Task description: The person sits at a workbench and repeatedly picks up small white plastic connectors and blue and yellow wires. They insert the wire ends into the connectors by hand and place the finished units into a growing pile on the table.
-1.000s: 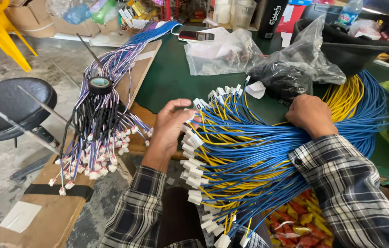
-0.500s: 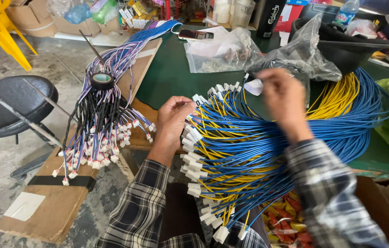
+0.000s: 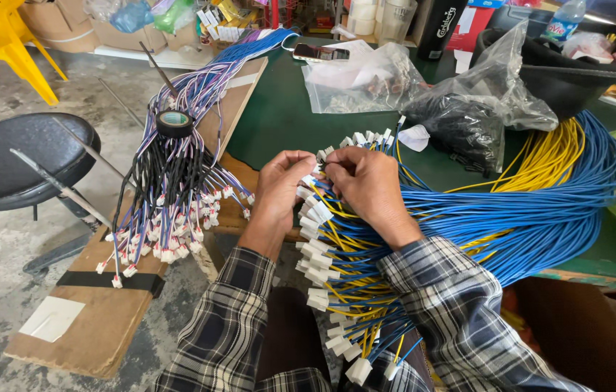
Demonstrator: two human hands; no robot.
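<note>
A worn grey concrete floor [image 3: 3,290] in daylight carries a round black stool [image 3: 21,156] near the left edge, a yellow plastic chair [image 3: 3,40] at the top-left corner, beside the green-topped table [image 3: 279,116].

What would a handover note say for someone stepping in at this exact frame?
Left hand and right hand both pinch white connectors at the near end of the blue and yellow wire bundle, which lies on the green table. A bundle of black and purple leads with a tape roll hangs over the cardboard sheet. Done: that bundle is gathered. Left: the blue and yellow wires stay loose.
</note>
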